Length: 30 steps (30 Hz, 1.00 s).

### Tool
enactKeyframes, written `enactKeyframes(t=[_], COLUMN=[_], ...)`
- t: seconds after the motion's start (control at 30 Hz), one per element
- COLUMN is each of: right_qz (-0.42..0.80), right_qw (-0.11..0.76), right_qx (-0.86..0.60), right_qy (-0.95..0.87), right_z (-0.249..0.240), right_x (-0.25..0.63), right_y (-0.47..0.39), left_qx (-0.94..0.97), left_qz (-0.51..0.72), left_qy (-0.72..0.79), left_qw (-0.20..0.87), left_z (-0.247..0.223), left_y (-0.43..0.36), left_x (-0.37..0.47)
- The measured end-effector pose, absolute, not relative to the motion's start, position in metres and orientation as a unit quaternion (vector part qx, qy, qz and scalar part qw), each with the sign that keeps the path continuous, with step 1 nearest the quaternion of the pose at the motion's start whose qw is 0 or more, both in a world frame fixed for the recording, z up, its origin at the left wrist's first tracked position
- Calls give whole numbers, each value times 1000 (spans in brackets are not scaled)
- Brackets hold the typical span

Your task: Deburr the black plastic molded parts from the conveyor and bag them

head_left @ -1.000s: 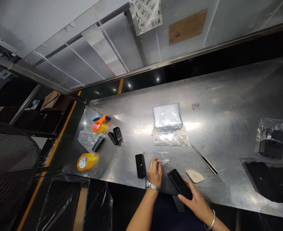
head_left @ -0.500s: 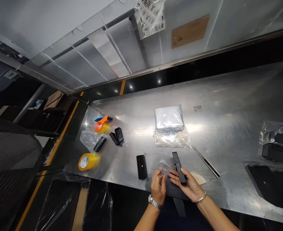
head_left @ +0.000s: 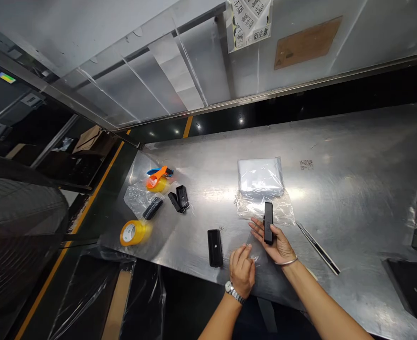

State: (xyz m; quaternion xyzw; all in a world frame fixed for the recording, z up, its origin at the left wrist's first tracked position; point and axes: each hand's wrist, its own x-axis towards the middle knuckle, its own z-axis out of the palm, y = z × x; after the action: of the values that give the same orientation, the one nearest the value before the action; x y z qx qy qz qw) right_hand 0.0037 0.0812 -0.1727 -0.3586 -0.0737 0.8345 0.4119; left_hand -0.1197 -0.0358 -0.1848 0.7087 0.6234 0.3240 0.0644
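Note:
My right hand [head_left: 277, 244] holds a slim black rectangular case [head_left: 268, 224], lettered in small print, thumb on its side and fingers stretched beneath. A wristwatch is on the wrist of my left hand [head_left: 242, 271], whose fingers are pinched at the edge of a clear plastic bag [head_left: 256, 246], hard to make out against the metal. Left of that hand, a second black case piece [head_left: 214, 248] lies flat on the metal table [head_left: 180, 250]. Just beyond my right hand is a stack of clear plastic bags [head_left: 261, 177].
A utility knife [head_left: 318, 249] lies to the right. On the left are a yellow tape roll [head_left: 133, 233], an orange tape dispenser [head_left: 157, 178], an open black case [head_left: 180, 198] and a bagged black case [head_left: 153, 208]. More black pieces [head_left: 412, 290] lie far right.
My right hand has lifted the black case forward, away from me, and turned it more upright in view. My left hand has shifted right and its fingers are more curled. The camera view has shifted.

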Motion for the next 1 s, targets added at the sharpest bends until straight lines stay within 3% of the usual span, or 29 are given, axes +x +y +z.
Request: enactKeyframes(t=[0.27,0.43,0.67,0.83,1.0], right_qz=[777,751,817,817,825], right_qw=[419,410,353,392,360], right_qx=[-440,-495,-446,-407,-402], right_qy=[-164,-149,-98,-111,-168], right_z=[-155,-147,-162,-179,-181], right_x=[59,82,54,26,26], right_y=[56,31,30,67,95], left_qx=[733,617,584,708,793], left_qz=[315,364,387,315,210], left_qy=[571,655,656,565,507], left_qw=[192,240,280,285,266], left_z=[-202,-190,-165,-148,-169], left_y=[-42,-32,0,3,-1], left_x=[-89,-88,-113,-130,-126])
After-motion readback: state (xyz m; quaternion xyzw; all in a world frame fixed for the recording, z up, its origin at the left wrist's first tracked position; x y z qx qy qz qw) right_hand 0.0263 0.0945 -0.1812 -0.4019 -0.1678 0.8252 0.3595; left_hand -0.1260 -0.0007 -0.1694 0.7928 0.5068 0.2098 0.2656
